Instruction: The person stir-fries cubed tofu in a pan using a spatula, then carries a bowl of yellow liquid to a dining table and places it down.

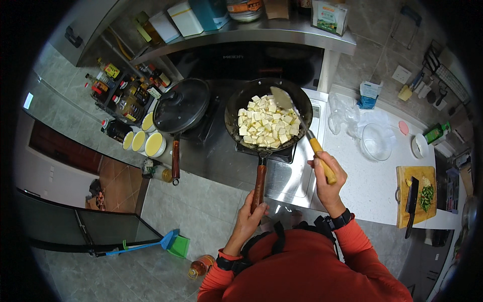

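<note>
My left hand (252, 215) is closed around the brown wooden handle of a dark wok (234, 100) on the stove. Pale cubes (266, 122), which look like tofu, lie heaped in the wok. With my right hand (329, 177) I grip the yellow wooden handle of a metal spatula (282, 99). Its blade is tilted over the upper right part of the cubes, close to the wok's inner wall; whether it touches them I cannot tell.
Left of the wok stands a lidded pan (185, 107), beside lidded containers (154, 145) and bottles (128, 107). On the right counter are a clear bowl (376, 142), a plastic bag (339, 113), and a cutting board (403, 211) with a cleaver (413, 196) and chopped greens (426, 197). A shelf (245, 37) runs above.
</note>
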The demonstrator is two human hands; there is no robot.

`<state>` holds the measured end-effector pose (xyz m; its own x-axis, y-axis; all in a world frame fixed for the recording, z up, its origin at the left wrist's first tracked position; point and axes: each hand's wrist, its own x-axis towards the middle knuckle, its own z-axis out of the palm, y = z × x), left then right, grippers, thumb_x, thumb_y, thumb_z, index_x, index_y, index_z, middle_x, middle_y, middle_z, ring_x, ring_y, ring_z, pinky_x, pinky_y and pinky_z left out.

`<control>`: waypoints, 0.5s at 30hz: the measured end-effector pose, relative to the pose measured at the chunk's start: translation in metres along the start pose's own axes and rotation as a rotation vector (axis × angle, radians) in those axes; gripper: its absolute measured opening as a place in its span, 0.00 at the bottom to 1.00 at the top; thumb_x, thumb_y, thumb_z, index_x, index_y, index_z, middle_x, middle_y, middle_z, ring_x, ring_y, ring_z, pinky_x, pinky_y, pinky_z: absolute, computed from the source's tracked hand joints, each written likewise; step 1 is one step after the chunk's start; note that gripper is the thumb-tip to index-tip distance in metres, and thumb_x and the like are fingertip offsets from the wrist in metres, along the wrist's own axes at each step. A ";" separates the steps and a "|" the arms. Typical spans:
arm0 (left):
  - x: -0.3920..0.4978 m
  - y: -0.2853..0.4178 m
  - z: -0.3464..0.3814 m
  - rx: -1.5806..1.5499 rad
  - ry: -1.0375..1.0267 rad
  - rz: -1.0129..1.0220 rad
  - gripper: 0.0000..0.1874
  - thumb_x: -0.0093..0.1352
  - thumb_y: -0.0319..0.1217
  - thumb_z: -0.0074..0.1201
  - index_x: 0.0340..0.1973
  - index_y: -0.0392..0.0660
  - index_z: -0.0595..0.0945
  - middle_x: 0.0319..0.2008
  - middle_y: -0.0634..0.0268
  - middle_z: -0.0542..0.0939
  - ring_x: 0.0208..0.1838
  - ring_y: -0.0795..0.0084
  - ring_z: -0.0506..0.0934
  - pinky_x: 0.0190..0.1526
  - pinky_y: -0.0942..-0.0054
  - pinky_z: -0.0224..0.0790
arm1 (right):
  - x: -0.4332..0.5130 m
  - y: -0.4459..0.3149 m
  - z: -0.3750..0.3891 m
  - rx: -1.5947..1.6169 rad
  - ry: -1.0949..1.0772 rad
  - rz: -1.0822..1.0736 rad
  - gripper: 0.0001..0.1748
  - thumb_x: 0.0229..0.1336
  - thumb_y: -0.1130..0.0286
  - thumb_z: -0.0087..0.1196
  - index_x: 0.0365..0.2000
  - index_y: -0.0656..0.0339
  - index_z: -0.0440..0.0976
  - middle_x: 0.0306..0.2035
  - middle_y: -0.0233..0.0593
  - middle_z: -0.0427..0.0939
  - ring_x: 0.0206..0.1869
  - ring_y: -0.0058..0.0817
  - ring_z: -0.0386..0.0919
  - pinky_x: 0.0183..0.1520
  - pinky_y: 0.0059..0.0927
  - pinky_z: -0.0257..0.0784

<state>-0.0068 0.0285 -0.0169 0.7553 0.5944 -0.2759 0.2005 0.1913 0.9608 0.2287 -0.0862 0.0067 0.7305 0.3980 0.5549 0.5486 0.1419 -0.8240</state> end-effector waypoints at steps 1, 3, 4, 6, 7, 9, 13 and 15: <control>0.000 0.001 0.000 -0.010 -0.002 0.006 0.31 0.79 0.29 0.50 0.75 0.36 0.61 0.46 0.61 0.80 0.47 0.74 0.81 0.50 0.71 0.77 | 0.002 0.005 -0.002 -0.035 0.003 -0.001 0.12 0.67 0.82 0.56 0.50 0.74 0.79 0.44 0.48 0.83 0.39 0.32 0.87 0.46 0.30 0.85; -0.001 0.002 0.001 -0.012 0.003 0.014 0.31 0.79 0.29 0.51 0.75 0.36 0.61 0.46 0.61 0.81 0.47 0.74 0.81 0.50 0.72 0.77 | 0.006 0.014 -0.001 -0.011 0.037 0.029 0.11 0.67 0.82 0.57 0.49 0.74 0.79 0.44 0.47 0.83 0.40 0.31 0.87 0.45 0.28 0.84; 0.000 0.002 0.002 -0.024 0.005 0.005 0.31 0.79 0.30 0.51 0.75 0.36 0.61 0.46 0.61 0.81 0.46 0.74 0.81 0.50 0.72 0.77 | 0.008 0.018 -0.002 -0.022 0.034 0.029 0.11 0.67 0.82 0.57 0.48 0.74 0.80 0.45 0.47 0.83 0.40 0.31 0.87 0.44 0.27 0.84; 0.000 0.002 0.003 -0.047 0.011 0.014 0.32 0.79 0.30 0.51 0.75 0.36 0.60 0.45 0.61 0.82 0.45 0.74 0.81 0.49 0.73 0.76 | 0.011 0.024 0.002 0.021 0.039 0.053 0.11 0.67 0.82 0.58 0.48 0.73 0.80 0.45 0.47 0.83 0.40 0.30 0.87 0.43 0.25 0.83; 0.000 0.002 0.002 -0.027 0.003 0.007 0.31 0.79 0.29 0.50 0.75 0.36 0.60 0.46 0.59 0.81 0.46 0.72 0.81 0.50 0.71 0.77 | 0.013 0.026 0.005 -0.008 0.037 0.027 0.11 0.65 0.82 0.59 0.48 0.72 0.80 0.42 0.46 0.84 0.38 0.29 0.86 0.42 0.26 0.82; -0.001 0.002 0.000 0.013 -0.012 -0.009 0.30 0.80 0.29 0.47 0.75 0.36 0.59 0.47 0.56 0.80 0.48 0.68 0.82 0.53 0.67 0.78 | 0.013 0.027 0.011 0.007 0.043 -0.004 0.13 0.62 0.82 0.61 0.47 0.70 0.81 0.36 0.44 0.85 0.35 0.27 0.85 0.40 0.26 0.78; -0.001 -0.001 0.001 0.003 0.006 -0.035 0.29 0.80 0.28 0.45 0.75 0.37 0.60 0.46 0.56 0.81 0.48 0.68 0.82 0.53 0.67 0.78 | 0.010 0.022 0.013 0.104 -0.022 0.022 0.12 0.61 0.82 0.62 0.46 0.69 0.81 0.36 0.45 0.85 0.35 0.28 0.86 0.40 0.27 0.79; 0.000 -0.001 0.000 0.006 0.009 -0.047 0.28 0.80 0.27 0.45 0.75 0.37 0.61 0.46 0.56 0.81 0.47 0.69 0.82 0.53 0.66 0.79 | 0.008 0.020 0.013 0.137 -0.037 0.015 0.12 0.64 0.83 0.59 0.48 0.70 0.80 0.39 0.45 0.84 0.38 0.28 0.86 0.41 0.26 0.80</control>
<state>-0.0073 0.0280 -0.0182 0.7395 0.5919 -0.3206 0.2393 0.2140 0.9471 0.2401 -0.0687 -0.0064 0.7211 0.4340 0.5401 0.4756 0.2568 -0.8414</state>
